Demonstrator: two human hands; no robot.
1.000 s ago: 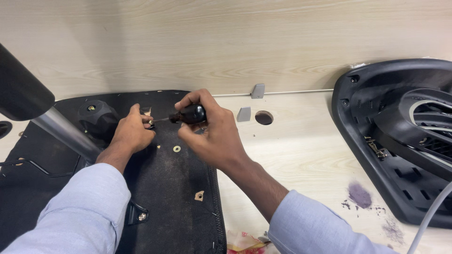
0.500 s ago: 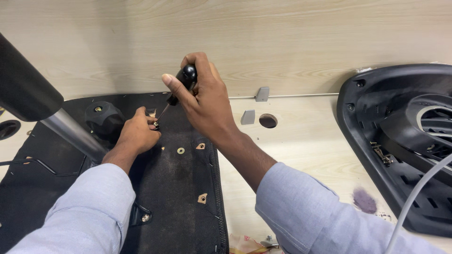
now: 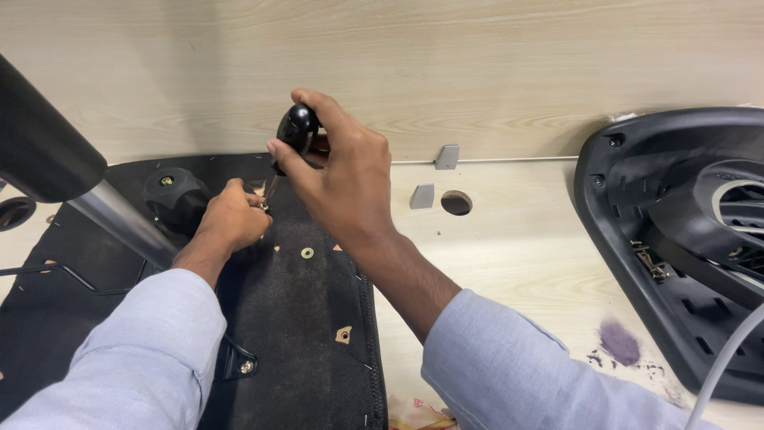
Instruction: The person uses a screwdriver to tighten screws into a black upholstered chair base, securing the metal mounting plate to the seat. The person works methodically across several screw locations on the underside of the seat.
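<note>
My right hand (image 3: pixel 346 179) clamps the screwdriver (image 3: pixel 296 131) upright on a screw; left hand's (image 3: pixel 235 221) fingers pinch its tip. Seat base (image 3: pixel 310 318): fastening unfinished, other holes bare.

A black plastic shell (image 3: pixel 676 239) lies at the right on the pale wooden table (image 3: pixel 509 263). A round hole (image 3: pixel 456 202) and two grey clips (image 3: pixel 434 175) sit mid-table, far. A purple stain (image 3: pixel 619 342) marks the near right.
</note>
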